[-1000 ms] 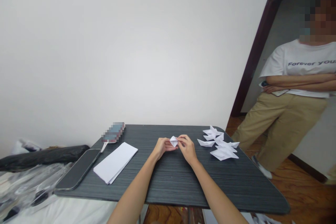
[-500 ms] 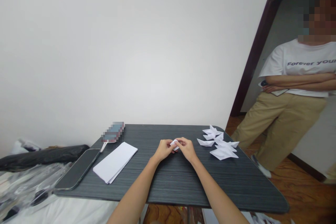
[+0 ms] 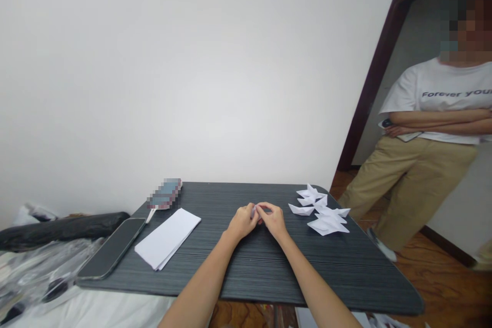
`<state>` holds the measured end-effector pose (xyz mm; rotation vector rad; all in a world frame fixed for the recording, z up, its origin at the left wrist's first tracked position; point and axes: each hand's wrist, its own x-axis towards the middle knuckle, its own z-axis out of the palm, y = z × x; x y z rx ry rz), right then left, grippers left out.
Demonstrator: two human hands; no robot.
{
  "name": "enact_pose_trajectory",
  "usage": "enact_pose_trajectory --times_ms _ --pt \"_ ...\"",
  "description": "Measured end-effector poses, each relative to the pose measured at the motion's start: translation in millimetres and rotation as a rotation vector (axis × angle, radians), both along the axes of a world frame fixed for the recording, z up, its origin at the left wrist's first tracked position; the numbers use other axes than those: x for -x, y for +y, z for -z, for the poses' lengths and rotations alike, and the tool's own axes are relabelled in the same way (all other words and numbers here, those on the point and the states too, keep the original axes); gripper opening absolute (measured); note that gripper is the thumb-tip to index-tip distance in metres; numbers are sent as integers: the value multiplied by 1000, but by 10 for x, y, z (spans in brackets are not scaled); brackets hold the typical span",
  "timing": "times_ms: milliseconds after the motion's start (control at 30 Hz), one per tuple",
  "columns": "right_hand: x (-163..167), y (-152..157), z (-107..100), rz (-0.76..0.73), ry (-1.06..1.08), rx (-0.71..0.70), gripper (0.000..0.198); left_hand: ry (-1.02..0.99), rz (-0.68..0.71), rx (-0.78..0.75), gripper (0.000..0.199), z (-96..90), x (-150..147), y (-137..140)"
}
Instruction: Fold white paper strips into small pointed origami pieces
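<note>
Over the middle of the dark table, my left hand [image 3: 243, 221] and my right hand [image 3: 271, 218] meet, both with fingers closed on one small piece of folded white paper [image 3: 254, 209]. Most of that paper is hidden behind my fingers; only a narrow white bit shows between the fingertips. Right of my hands lie several folded white paper boats [image 3: 327, 223] in a loose cluster. To the left is a small stack of white paper sheets [image 3: 168, 239], lying flat and slightly fanned.
A dark tablet-like device [image 3: 112, 248] rests on the left edge of the table [image 3: 269, 266]. Behind it sits a phone [image 3: 166, 195] with a white cable. Plastic-wrapped items [image 3: 49, 266] lie left of the table. A person with folded arms [image 3: 434, 123] stands at the right, near a doorway.
My left hand has turned further over the folded paper, so less of it shows now. My right fingers have shifted slightly at its edge. The boats and sheets stay where they were.
</note>
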<state>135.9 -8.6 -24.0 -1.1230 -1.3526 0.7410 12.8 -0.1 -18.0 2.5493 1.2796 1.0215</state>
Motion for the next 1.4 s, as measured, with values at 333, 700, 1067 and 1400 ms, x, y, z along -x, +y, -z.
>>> enact_pose_trajectory --times_ms 333,700,1067,1400 --pt "15 -12 -26 26 2 -30 30 -148 14 60 24 -59 4 -23" --pt "-100 60 -9 -50 115 -59 28 -270 261 76 25 -187 116 7" --pt "-119 66 -17 -19 85 -108 26 -260 363 147 37 -186 134 -13" --pt "-140 46 -50 10 56 -108 26 25 372 -48 30 -268 157 -22"
